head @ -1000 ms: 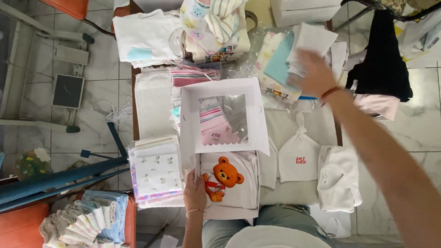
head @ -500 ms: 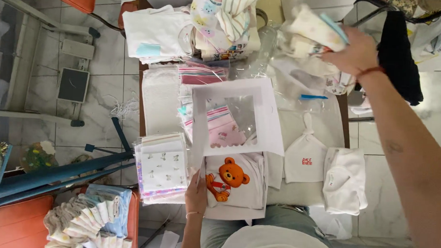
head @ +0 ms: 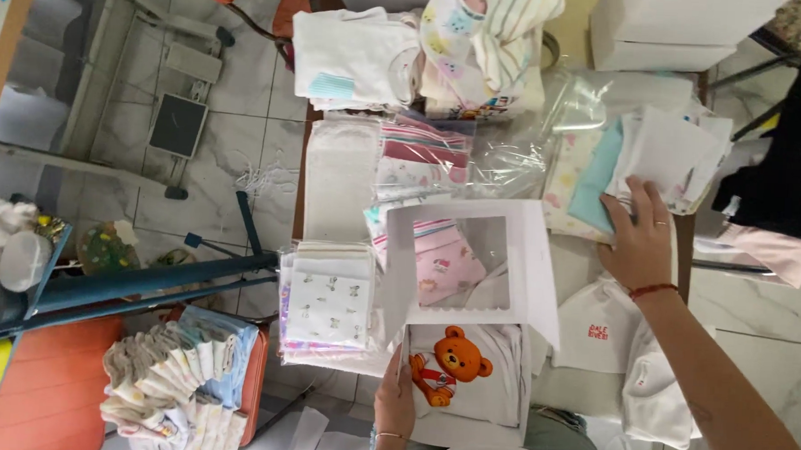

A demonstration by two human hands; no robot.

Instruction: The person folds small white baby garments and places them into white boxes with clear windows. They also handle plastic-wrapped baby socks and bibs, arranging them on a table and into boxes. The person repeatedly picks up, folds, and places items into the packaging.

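Gift box (head: pixel 466 378) sits at the near table edge, right in front of the person; white carton, base holds a folded white garment with an orange teddy-bear print (head: pixel 449 367). Its windowed lid (head: pixel 466 263) stands flipped open away from the person, clear window showing striped and pink baby clothes behind it.

Head view only:
- left hand (head: pixel 396 400) grips the box's left wall, fingers curled narrow around the edge, thumb on the outside
- right hand (head: pixel 638 240) is stretched out well apart from the box, flat on a stack of folded cloths (head: pixel 660 159) at the far right; fingers spread wide, pressing or about to pick, cannot tell if anything is pinched yet
- folded printed cloth pile (head: pixel 327 302) just beside the box on the left; white baby caps (head: pixel 597 325) to its right; loose plastic bags (head: pixel 546 124) further back

Orientation: box long axis looks to run toward/away from the person, lid hinged at the far end, opening faces up. Bear print reads upright from the person's side.

Risks, my read:
- box overhangs the table edge, held by one hand only; loosen that grip and it could tip into the lap
- lid is only propped open, a sleeve brushing it could drop it shut
- pulling one cloth off the stack may drag its neighbours or the plastic
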